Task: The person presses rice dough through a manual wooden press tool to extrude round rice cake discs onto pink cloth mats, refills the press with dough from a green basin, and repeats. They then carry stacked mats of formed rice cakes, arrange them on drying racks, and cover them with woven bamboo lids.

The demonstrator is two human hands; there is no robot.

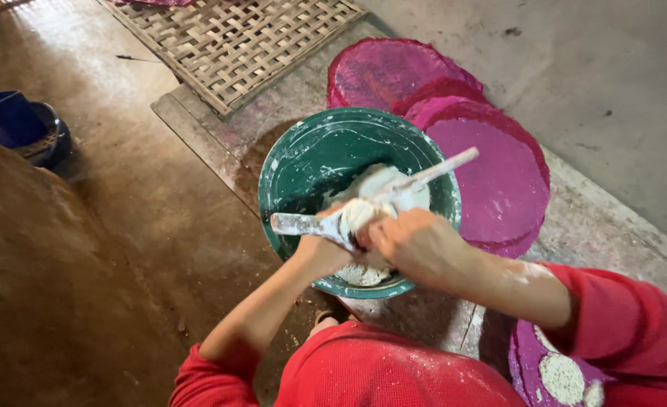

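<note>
My left hand (322, 255) grips a flat, flour-coated spatula (296, 224) whose end sticks out to the left. My right hand (416, 245) is closed around a pale stick (442, 167) that points up and to the right. The two tools meet at a lump of white dough (360, 213) held just above a green bowl (303, 143). More white dough (382, 185) lies inside the bowl, and its walls are smeared white. Both arms wear red sleeves.
Round pink discs (499, 181) lie overlapped behind and to the right of the bowl, on a floured board. Another pink disc (559, 373) with white dough on it sits at the lower right. A woven bamboo tray (235, 41) lies at the top, a blue container (9, 117) at the far left.
</note>
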